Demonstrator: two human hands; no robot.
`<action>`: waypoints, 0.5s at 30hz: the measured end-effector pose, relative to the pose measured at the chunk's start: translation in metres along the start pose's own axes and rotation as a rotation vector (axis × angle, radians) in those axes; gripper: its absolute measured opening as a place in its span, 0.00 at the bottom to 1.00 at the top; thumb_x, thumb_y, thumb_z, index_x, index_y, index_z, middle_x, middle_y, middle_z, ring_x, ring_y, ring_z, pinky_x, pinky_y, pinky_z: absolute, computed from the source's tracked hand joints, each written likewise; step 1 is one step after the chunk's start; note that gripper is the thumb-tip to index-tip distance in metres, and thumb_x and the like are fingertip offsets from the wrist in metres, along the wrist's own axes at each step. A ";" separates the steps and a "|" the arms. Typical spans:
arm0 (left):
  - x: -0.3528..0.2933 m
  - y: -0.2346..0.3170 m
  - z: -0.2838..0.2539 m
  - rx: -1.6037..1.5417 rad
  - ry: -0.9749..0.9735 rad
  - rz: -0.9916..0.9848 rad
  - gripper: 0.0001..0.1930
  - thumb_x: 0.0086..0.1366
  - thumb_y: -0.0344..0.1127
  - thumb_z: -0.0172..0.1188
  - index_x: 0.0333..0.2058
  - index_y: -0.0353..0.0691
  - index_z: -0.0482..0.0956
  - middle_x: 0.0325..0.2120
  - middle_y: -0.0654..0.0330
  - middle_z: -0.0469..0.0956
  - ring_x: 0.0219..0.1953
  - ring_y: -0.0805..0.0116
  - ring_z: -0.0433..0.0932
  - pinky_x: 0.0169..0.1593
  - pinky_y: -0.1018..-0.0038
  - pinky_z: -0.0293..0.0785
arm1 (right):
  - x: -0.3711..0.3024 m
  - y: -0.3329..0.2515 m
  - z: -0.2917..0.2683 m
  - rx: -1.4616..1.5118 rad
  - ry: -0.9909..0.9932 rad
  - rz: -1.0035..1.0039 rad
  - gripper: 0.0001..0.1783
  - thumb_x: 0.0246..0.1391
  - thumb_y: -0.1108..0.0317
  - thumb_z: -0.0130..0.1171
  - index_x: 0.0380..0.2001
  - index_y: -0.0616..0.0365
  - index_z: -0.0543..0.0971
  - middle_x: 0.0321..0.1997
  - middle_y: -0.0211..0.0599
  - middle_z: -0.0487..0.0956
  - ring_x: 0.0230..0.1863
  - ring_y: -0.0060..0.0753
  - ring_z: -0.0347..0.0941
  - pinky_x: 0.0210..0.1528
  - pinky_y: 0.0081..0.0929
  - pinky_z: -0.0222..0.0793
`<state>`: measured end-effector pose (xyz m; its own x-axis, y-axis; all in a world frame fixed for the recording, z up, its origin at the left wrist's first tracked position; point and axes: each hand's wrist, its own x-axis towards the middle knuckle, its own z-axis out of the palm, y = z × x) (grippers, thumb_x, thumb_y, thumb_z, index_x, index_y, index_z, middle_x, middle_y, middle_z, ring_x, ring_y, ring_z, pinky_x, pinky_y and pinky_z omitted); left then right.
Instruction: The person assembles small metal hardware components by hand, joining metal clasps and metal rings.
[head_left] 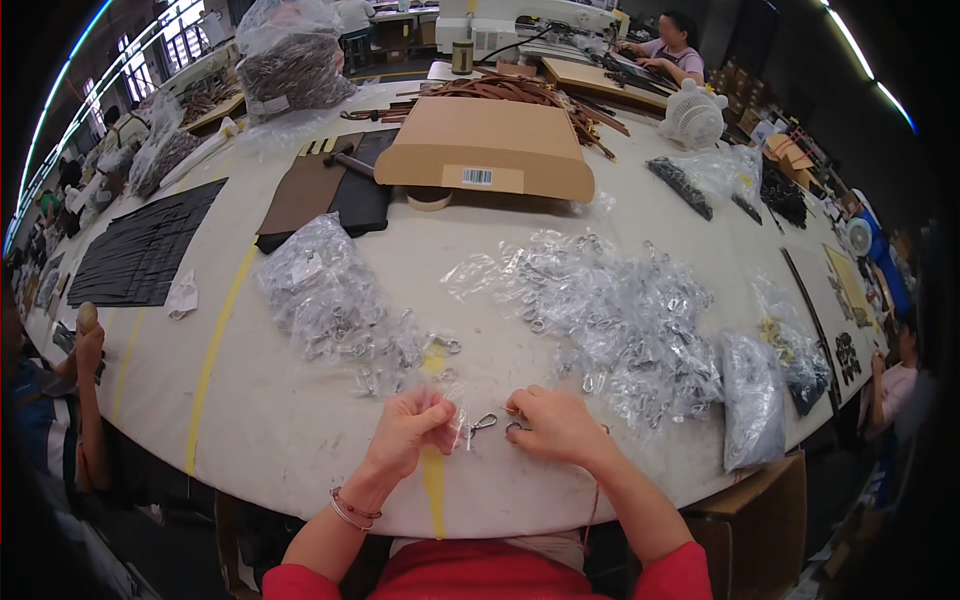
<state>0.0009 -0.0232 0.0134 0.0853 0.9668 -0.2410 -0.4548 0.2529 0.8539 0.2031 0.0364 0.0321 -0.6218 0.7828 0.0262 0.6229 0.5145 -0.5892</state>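
Near the table's front edge, my left hand (415, 432) is closed in a pinch on a small clear plastic bag (462, 432). A silver snap hook (485, 422) shows between my hands, beside the bag; whether it touches the bag I cannot tell. My right hand (556, 425) is closed too, with a small ring-shaped metal piece (515, 427) at its fingertips, partly covered by the fingers. Beyond my left hand lies a pile of clear bags with metal hooks (335, 300). A wider pile of bagged hooks (620, 315) spreads beyond my right hand.
A cardboard box (490, 140) stands mid-table, with a hammer (352, 160) on dark sheets to its left. Black strips (145, 245) lie at far left. A filled plastic packet (753, 400) sits at right, near the edge. Other people are around the table.
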 end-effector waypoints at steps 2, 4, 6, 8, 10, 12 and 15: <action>0.000 -0.001 -0.001 -0.032 0.028 0.010 0.07 0.58 0.32 0.54 0.24 0.36 0.70 0.17 0.60 0.73 0.17 0.72 0.73 0.19 0.79 0.69 | -0.001 0.005 0.008 -0.068 -0.165 0.031 0.07 0.43 0.67 0.52 0.25 0.59 0.71 0.26 0.42 0.73 0.35 0.45 0.70 0.37 0.36 0.64; 0.001 -0.001 0.003 -0.086 0.051 -0.035 0.08 0.57 0.33 0.55 0.25 0.35 0.71 0.17 0.59 0.73 0.18 0.71 0.74 0.19 0.78 0.69 | -0.005 0.008 0.008 -0.041 -0.157 -0.001 0.06 0.43 0.68 0.53 0.24 0.60 0.71 0.25 0.41 0.73 0.33 0.44 0.70 0.35 0.35 0.65; 0.000 0.002 0.007 -0.089 0.124 -0.060 0.08 0.57 0.34 0.55 0.25 0.35 0.71 0.17 0.58 0.73 0.18 0.70 0.74 0.18 0.79 0.69 | -0.007 0.006 0.006 -0.011 -0.159 -0.046 0.06 0.43 0.69 0.54 0.24 0.60 0.71 0.24 0.41 0.73 0.31 0.42 0.70 0.33 0.33 0.66; 0.001 0.004 0.012 -0.099 0.184 -0.087 0.09 0.57 0.35 0.55 0.25 0.34 0.72 0.17 0.57 0.74 0.18 0.69 0.75 0.18 0.79 0.69 | -0.021 -0.016 -0.011 0.329 -0.002 0.009 0.05 0.40 0.74 0.57 0.23 0.60 0.72 0.24 0.38 0.74 0.27 0.37 0.71 0.30 0.27 0.68; 0.003 0.001 0.012 -0.113 0.202 -0.109 0.10 0.57 0.36 0.55 0.25 0.34 0.72 0.18 0.56 0.74 0.18 0.68 0.75 0.17 0.78 0.69 | -0.032 -0.027 -0.009 0.468 0.082 -0.113 0.05 0.38 0.77 0.58 0.23 0.60 0.72 0.25 0.38 0.75 0.26 0.35 0.72 0.29 0.24 0.68; 0.005 -0.003 0.014 -0.125 0.195 -0.098 0.10 0.57 0.36 0.55 0.25 0.34 0.73 0.18 0.56 0.74 0.18 0.67 0.75 0.16 0.78 0.69 | -0.037 -0.033 -0.005 0.582 0.192 -0.353 0.09 0.35 0.82 0.59 0.23 0.59 0.74 0.29 0.36 0.77 0.28 0.32 0.74 0.29 0.20 0.70; 0.004 -0.005 0.021 -0.120 0.182 -0.090 0.10 0.57 0.36 0.56 0.25 0.34 0.73 0.18 0.56 0.75 0.17 0.67 0.75 0.16 0.78 0.69 | -0.032 -0.037 0.004 0.463 0.241 -0.533 0.09 0.34 0.81 0.59 0.22 0.58 0.74 0.28 0.34 0.77 0.28 0.32 0.74 0.28 0.21 0.70</action>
<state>0.0217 -0.0199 0.0176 -0.0265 0.9152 -0.4022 -0.5555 0.3210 0.7670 0.1981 -0.0091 0.0501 -0.6292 0.5508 0.5484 -0.0306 0.6874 -0.7256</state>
